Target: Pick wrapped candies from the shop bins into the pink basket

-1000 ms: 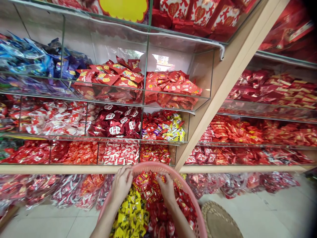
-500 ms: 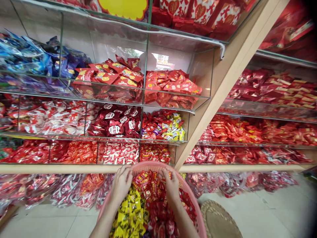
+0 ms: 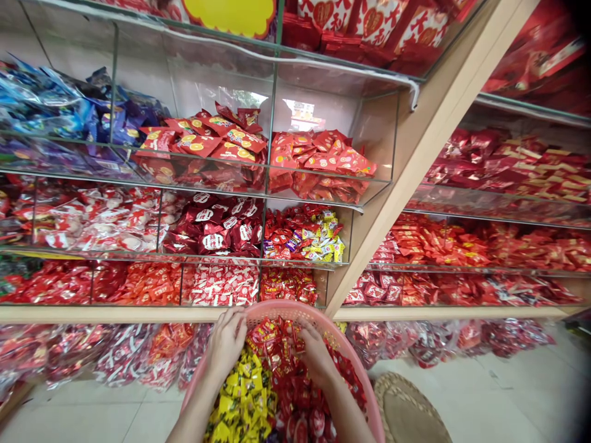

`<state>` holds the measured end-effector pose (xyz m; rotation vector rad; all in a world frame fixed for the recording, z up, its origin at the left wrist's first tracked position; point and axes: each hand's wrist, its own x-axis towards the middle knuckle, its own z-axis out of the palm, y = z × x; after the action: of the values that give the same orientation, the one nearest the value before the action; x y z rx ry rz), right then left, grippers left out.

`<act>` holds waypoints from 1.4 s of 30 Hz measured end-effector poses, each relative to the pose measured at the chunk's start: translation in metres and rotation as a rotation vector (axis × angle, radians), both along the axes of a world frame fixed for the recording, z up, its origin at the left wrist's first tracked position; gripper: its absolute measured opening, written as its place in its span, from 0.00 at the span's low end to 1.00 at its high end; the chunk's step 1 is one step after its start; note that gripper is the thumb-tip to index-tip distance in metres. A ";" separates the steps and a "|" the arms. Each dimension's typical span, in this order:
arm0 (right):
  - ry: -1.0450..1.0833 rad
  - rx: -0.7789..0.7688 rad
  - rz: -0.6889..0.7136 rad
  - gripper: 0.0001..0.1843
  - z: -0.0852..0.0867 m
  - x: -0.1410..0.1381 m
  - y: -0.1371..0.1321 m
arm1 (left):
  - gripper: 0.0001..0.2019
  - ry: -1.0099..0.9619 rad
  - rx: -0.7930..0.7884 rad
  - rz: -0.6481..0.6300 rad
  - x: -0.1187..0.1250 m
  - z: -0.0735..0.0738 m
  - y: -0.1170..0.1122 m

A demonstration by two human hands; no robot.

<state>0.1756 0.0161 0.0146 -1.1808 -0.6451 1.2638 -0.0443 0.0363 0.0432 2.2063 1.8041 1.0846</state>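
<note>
A pink plastic basket with a perforated wall is in front of me, filled with wrapped candies. My left hand is closed on its far left rim, fingers hooked over the edge. Inside the basket, my right hand is low over the red wrapped candies, fingertips slightly blurred and apart, with no candy visible between them. Yellow wrapped candies fill the basket's left side, below my left hand. Darker red candies are nearer to me, between my forearms.
Clear-fronted shelves of sorted candies stand just beyond the basket, divided by a slanting wooden post. Bagged candies line the floor beneath. A round woven stool stands at the basket's right.
My right hand has come down and slightly toward me from near the basket's far rim, its fingers loosening over the red candies. My left hand has stayed on the rim.
</note>
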 end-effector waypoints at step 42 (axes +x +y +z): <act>-0.746 0.141 0.014 0.20 -0.012 -0.011 0.030 | 0.11 0.001 0.011 0.000 0.000 0.000 0.000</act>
<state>0.1648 0.0460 0.0022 -1.5275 -1.2622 0.7436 -0.0444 0.0362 0.0437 2.2139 1.8030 1.0961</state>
